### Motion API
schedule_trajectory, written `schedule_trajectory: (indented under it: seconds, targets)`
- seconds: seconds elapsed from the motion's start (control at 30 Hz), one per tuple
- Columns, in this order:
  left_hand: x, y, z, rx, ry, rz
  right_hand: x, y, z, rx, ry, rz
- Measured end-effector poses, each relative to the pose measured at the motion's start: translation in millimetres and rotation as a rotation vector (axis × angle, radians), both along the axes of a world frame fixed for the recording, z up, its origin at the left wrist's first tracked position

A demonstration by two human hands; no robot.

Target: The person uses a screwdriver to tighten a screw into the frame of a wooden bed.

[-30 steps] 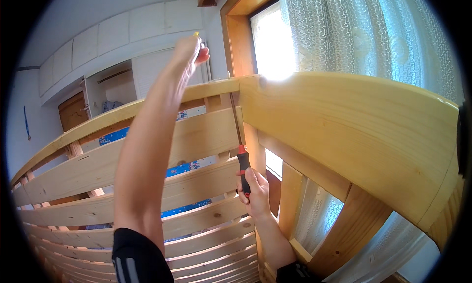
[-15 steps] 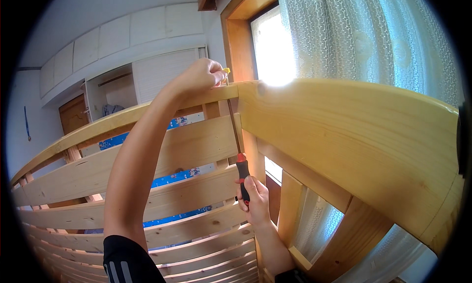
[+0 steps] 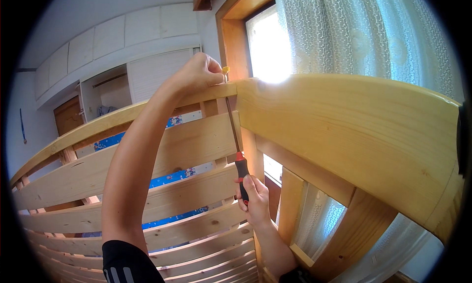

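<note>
My right hand (image 3: 256,199) is wrapped round the black-and-red handle of a screwdriver (image 3: 242,177). Its long shaft points up, slightly tilted, and the tip meets the underside of the wooden top rail (image 3: 184,99) near the corner. Above that spot, my left hand (image 3: 200,72) rests at the rail's upper side with its fingers pinched together. They close on a small yellow piece (image 3: 225,70) with a thin pale stem, standing over the rail; the fingertips partly hide it.
Wooden slats (image 3: 196,140) run below the rail. A broad wooden board (image 3: 339,116) extends right from the corner, with a slanted ladder-like frame (image 3: 361,234) beneath. Lace curtains (image 3: 344,32) hang beside the bright window (image 3: 270,44). White cupboards (image 3: 110,40) line the back wall.
The view has shifted slightly. My left fingers have turned a little at the yellow piece, which shows more clearly. My right hand keeps its grip on the screwdriver in nearly the same place.
</note>
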State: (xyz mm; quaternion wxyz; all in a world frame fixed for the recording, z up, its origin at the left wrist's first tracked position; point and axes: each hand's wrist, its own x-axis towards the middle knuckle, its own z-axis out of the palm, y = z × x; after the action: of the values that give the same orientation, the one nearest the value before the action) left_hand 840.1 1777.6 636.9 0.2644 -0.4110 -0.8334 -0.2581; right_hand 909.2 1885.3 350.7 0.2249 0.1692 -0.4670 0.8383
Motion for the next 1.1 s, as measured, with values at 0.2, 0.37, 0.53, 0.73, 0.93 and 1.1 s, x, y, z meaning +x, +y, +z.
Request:
schedule_trajectory:
  seconds: [0.2,0.37,0.53,0.73,0.93,1.1]
  targets:
    - [-3,0,2,-0.007,-0.010,-0.044,2,0,-1,-0.008,-0.005,0.000]
    - [0,0,1,-0.002,-0.026,-0.043,3,-2,-2,-0.015,-0.013,-0.004]
    - [-4,0,1,0.008,-0.037,-0.072,-1,-4,-5,-0.009,0.006,-0.027]
    - [-15,0,4,0.017,-0.038,-0.080,-2,-2,-3,-0.012,-0.005,-0.026]
    - [-5,2,4,-0.009,-0.025,-0.059,6,-2,-4,-0.025,0.000,-0.018]
    - [-6,-16,7,-0.059,-0.006,-0.053,7,-9,-5,0.016,-0.025,-0.074]
